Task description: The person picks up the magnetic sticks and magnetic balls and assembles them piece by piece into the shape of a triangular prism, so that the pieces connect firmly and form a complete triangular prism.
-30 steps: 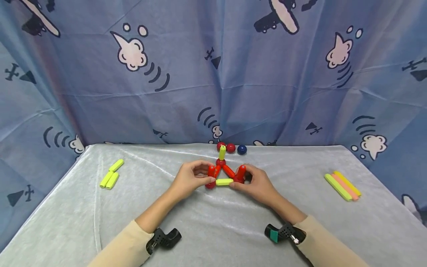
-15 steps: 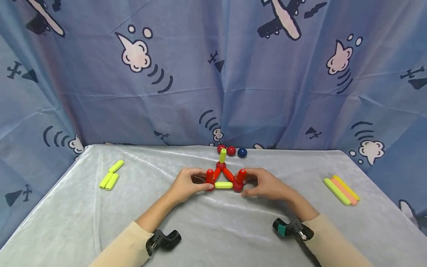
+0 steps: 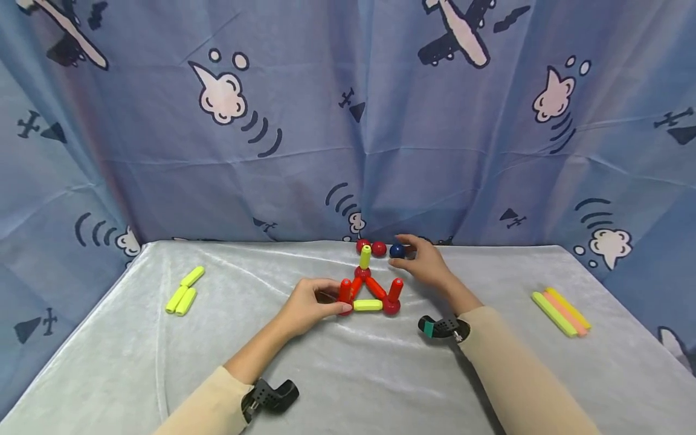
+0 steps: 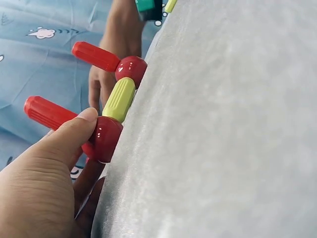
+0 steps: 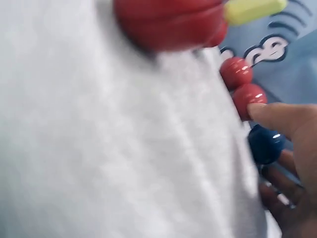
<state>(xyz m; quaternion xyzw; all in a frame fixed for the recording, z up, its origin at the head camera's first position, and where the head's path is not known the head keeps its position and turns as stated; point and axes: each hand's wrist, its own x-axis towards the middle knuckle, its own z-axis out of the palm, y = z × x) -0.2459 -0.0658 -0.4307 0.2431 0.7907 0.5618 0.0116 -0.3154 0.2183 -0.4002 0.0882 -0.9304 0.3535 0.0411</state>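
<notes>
Left hand (image 3: 311, 307) gripping a corner red ball (image 4: 106, 141) of a rod-and-ball frame (image 3: 375, 286) on the counter (image 3: 348, 374); right hand (image 3: 426, 263) parted around a blue ball (image 3: 397, 251), beside two loose balls (image 3: 379, 248)

No text or number is readable on the grey cloth (image 3: 370, 380); none on the rods (image 3: 368, 306) or balls (image 3: 379, 249) upon it. The curtain (image 3: 304, 121) behind it shows no legible lettering.

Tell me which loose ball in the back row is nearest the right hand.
The blue ball, at the row's right end: the right hand's thumb and fingers reach around it. The two red balls lie farther left.
</notes>
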